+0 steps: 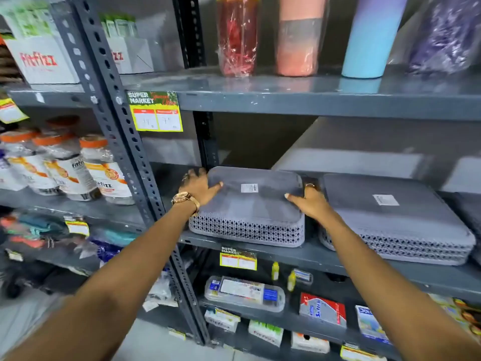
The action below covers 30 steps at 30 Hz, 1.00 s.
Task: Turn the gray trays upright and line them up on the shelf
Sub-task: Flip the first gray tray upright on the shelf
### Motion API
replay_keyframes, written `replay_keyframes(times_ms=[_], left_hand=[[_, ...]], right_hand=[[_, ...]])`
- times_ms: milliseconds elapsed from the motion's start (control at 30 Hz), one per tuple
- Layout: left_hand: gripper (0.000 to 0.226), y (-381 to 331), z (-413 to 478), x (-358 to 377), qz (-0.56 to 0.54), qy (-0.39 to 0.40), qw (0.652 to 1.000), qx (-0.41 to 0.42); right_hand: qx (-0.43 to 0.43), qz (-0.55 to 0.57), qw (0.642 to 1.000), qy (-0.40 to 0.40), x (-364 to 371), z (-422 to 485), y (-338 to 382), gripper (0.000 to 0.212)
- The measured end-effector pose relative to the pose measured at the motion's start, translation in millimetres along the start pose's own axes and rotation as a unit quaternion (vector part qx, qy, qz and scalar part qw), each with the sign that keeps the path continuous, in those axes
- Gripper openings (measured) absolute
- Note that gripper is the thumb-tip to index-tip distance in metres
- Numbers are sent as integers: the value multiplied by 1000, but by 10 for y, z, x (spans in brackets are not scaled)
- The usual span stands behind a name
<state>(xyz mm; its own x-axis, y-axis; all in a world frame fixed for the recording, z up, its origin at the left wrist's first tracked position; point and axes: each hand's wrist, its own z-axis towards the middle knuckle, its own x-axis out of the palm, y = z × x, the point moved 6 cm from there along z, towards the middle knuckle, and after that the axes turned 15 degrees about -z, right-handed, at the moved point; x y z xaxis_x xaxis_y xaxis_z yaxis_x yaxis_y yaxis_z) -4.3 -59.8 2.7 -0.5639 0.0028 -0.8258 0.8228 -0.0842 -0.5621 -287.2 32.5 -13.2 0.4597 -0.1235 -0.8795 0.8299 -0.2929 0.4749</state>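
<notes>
A gray tray (250, 207) with lattice sides lies upside down on the middle shelf (260, 250), its flat bottom with a white label facing up. My left hand (199, 187) grips its left edge and my right hand (308, 201) grips its right edge. To its right, a stack of several gray trays (395, 220) also lies upside down on the same shelf, close beside my right hand. Another dark gray tray edge (471, 212) shows at the far right.
Tall bottles (238, 35) stand on the shelf above. A slotted steel upright (125, 131) borders the bay on the left, with jars (101, 168) beyond it. Boxed goods fill the shelf below. A price tag (154, 112) hangs from the upper shelf edge.
</notes>
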Motion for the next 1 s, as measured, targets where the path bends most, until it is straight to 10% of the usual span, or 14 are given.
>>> replay_keyframes(times_ms=[200, 433, 667, 800, 933, 1000], left_hand=[[85, 391, 389, 271, -186, 67, 972, -128], [71, 410, 457, 361, -329, -70, 938, -83], [63, 152, 348, -115, -540, -206, 815, -36], [72, 249, 293, -41, -575, -148, 798, -102], [107, 464, 252, 139, -612, -66, 774, -148], [86, 538, 207, 158, -600, -67, 783, -150]], right_hand=[[97, 116, 988, 32, 333, 298, 54, 63], [158, 245, 952, -90, 332, 382, 40, 78], [125, 453, 855, -218, -164, 449, 83, 72], [142, 452, 859, -193, -56, 279, 77, 93], [187, 348, 899, -190, 139, 40, -45, 70], [194, 322, 908, -183, 251, -49, -133, 61]])
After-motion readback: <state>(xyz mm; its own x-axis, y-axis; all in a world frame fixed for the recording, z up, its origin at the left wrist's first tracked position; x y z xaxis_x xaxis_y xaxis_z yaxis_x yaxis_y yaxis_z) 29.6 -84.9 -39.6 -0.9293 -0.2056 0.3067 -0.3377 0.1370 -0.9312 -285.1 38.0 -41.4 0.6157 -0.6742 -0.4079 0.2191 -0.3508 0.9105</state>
